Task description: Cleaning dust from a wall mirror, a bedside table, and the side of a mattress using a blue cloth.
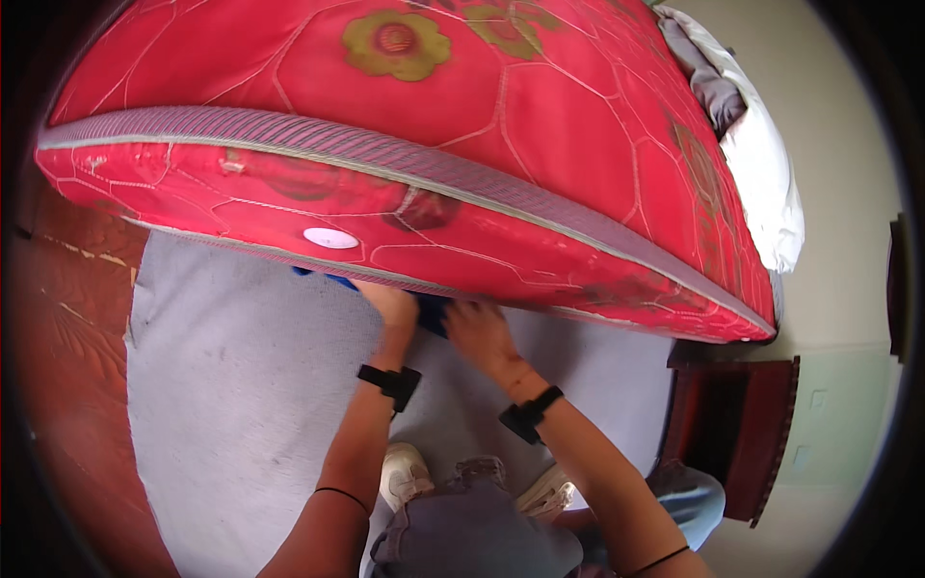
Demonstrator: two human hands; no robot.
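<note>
A thick red mattress (571, 123) with flower prints, quilted lines and a striped piping edge fills the upper part of the head view. Below its lower edge, near the middle, a dark blue cloth (432, 314) partly shows. My left hand (394, 307) reaches to the cloth at that edge, its fingertips hidden beneath the mattress side. Just to the right, my right hand (477, 332) rests with bent fingers at the cloth's right side, close under the mattress. Whether either hand grips the cloth cannot be made out. A white oval disc (331, 238) sits on the mattress side.
Grey floor covering (238, 376) lies under my shoes, with reddish-brown flooring (72, 347) at the left. A dark red wooden cabinet (759, 433) stands by the wall at the right. White bedding (766, 188) hangs at the mattress's right edge.
</note>
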